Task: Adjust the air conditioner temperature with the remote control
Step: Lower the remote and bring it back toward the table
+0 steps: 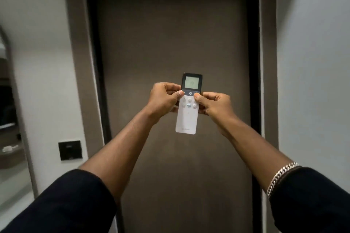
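Observation:
A slim white remote control (187, 121) with a dark top and a lit grey screen is held upright at arm's length in front of a brown door. My left hand (164, 100) grips its left edge, thumb resting on the upper left buttons. My right hand (214, 105) grips its right edge, thumb on the upper right buttons just below the power key. The digits on the screen are too faint to read. No air conditioner is in view.
The brown door (170, 43) in a dark frame fills the middle. A black wall plate (70, 150) sits on the white wall at the left. Shelves with small items show at the far left edge. A plain white wall stands at the right.

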The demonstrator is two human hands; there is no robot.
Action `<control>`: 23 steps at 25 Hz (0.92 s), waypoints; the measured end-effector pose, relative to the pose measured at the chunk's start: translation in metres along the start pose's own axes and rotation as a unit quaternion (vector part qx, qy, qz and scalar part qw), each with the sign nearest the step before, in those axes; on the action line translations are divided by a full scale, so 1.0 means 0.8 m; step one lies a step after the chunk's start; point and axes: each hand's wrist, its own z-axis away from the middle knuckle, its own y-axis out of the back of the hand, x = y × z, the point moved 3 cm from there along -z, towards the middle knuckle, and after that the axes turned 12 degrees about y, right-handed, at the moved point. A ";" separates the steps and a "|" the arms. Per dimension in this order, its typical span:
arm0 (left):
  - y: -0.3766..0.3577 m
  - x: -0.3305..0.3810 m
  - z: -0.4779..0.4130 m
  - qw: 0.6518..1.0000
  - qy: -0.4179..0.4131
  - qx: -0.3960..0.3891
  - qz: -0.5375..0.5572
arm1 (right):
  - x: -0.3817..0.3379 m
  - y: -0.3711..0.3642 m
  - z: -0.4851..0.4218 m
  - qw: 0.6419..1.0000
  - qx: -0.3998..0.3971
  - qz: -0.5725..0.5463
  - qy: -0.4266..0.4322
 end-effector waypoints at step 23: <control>-0.750 -0.585 0.516 0.809 0.264 -0.499 -0.162 | 0.507 0.522 0.778 0.701 0.414 0.149 -0.561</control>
